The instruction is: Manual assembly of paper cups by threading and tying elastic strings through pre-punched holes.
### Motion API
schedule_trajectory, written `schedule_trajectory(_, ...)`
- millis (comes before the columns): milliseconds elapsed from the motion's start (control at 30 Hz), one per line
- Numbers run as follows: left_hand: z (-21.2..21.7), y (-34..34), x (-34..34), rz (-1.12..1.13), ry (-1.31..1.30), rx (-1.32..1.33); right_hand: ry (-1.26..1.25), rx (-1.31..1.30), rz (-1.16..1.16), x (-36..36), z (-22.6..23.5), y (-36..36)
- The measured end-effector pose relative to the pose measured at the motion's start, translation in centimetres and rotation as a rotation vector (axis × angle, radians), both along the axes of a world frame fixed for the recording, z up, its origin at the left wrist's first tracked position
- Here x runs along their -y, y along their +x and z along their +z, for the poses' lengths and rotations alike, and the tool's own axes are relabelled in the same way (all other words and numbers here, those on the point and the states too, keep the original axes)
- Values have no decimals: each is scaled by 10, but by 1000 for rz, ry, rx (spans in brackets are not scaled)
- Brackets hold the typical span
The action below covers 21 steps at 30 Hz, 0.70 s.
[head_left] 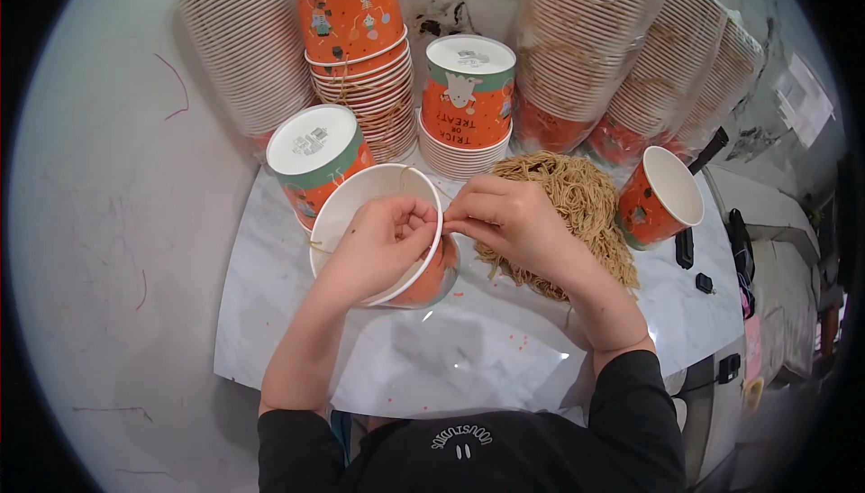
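Observation:
A paper bucket (342, 209), white inside and orange outside, leans on the table with its mouth tilted toward me. My left hand (383, 241) reaches into the mouth, its fingers curled together against the inner right side of the rim. From outside, my right hand (509, 218) pinches at that same spot on the rim. A thin strand of twine runs over the rim toward its fingertips, and a short end (318, 247) shows at the bucket's left side. What lies between my left fingertips is hidden. Close behind my right hand is a heap of tan twine (590, 209).
Upside-down orange buckets stand behind: a single-looking one (315, 140), a tall stack (360, 42) and a shorter stack (468, 87). Wrapped bucket stacks (586, 33) line the wall. At right, another bucket (662, 200) tilts beside small black objects (685, 248). Orange scraps dot the marble-patterned table (703, 313).

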<state>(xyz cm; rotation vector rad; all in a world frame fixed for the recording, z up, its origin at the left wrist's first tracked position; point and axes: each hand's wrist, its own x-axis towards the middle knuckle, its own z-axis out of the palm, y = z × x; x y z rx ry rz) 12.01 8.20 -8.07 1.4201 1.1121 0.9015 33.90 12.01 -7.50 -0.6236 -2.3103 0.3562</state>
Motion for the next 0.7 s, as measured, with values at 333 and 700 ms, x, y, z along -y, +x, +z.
schedule_trajectory(333,-7,6,1,-15,4,160,-401,116,-233,9,27,14)
schedule_trajectory(700,7,16,12,-63,-131,410,-90,-153,-54,28,25,3)
